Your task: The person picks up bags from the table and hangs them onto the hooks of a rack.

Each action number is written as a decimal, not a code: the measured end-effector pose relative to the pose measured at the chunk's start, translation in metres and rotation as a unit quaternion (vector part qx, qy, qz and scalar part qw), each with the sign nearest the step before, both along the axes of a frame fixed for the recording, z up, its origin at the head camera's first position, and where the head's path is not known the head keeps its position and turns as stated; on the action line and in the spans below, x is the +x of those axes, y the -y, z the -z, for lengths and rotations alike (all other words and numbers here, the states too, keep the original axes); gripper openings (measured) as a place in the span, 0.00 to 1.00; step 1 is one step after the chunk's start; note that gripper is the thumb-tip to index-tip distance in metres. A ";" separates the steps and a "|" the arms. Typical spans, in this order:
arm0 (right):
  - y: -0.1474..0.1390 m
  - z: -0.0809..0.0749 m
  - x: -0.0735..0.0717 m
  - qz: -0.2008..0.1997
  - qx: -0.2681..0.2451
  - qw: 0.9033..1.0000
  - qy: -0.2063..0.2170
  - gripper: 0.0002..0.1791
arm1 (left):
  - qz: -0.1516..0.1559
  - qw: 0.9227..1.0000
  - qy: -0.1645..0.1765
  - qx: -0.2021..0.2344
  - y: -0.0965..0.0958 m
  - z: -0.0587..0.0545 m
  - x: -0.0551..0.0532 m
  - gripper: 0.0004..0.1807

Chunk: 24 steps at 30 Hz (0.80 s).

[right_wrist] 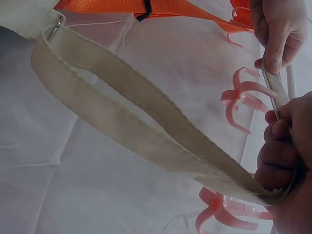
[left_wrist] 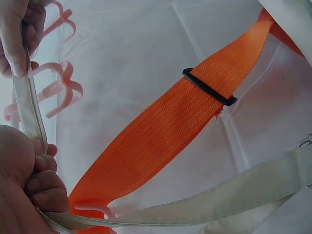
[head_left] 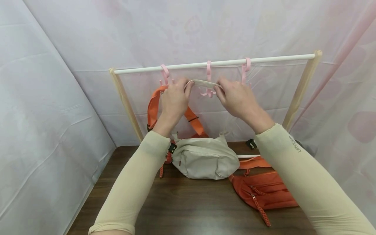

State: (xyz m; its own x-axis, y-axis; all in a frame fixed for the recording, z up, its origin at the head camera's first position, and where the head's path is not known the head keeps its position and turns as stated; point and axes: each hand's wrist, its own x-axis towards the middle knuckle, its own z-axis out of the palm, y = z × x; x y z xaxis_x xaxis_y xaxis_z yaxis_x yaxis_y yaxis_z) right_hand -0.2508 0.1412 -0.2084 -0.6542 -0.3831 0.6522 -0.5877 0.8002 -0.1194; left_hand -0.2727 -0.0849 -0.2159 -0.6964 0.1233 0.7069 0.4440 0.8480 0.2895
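Note:
A beige waist bag [head_left: 205, 160] hangs low at the back of the table, its strap [head_left: 204, 84] raised between two hands. The left hand [head_left: 175, 99] pinches one end of a short strap stretch, thumb on top. Its other end is gripped by the right hand [head_left: 239, 98], with fingers curled round the webbing in the right wrist view. This stretch passes right in front of the middle pink hook [head_left: 209, 70], overlapping its prongs. From the right hand a doubled strap length [right_wrist: 117, 105] runs down to the bag's metal ring [right_wrist: 54, 30].
A white rail [head_left: 188, 66] on wooden posts carries pink hooks. From the left hook [head_left: 165, 71] hangs an orange strap [head_left: 153, 109], its bag mostly behind the beige one. An orange-red waist bag [head_left: 267, 192] lies on the brown table [head_left: 182, 209] at right, beside a black buckle [head_left: 251, 143].

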 end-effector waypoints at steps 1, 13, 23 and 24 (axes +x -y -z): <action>0.000 0.001 0.000 0.002 -0.001 1.000 0.002 0.12 | -0.001 1.000 0.000 0.000 -0.001 0.000 0.000 0.18; -0.001 0.006 0.000 0.003 -0.001 1.000 0.001 0.12 | 0.004 1.000 0.020 -0.002 -0.005 0.005 -0.004 0.18; -0.002 0.011 -0.005 0.010 0.010 1.000 0.009 0.12 | -0.010 1.000 0.022 -0.017 -0.006 0.010 -0.006 0.19; -0.002 0.012 -0.005 0.011 0.012 1.000 0.011 0.12 | -0.011 1.000 0.022 -0.018 -0.005 0.011 -0.006 0.19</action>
State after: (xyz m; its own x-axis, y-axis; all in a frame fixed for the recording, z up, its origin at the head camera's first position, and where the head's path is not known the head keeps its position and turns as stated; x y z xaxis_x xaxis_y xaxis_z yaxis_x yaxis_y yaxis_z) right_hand -0.2561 0.1431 -0.2207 -0.6771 -0.3835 0.6281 -0.5669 0.8160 -0.1129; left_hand -0.2786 -0.0794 -0.2270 -0.7291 0.1330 0.6713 0.4132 0.8675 0.2769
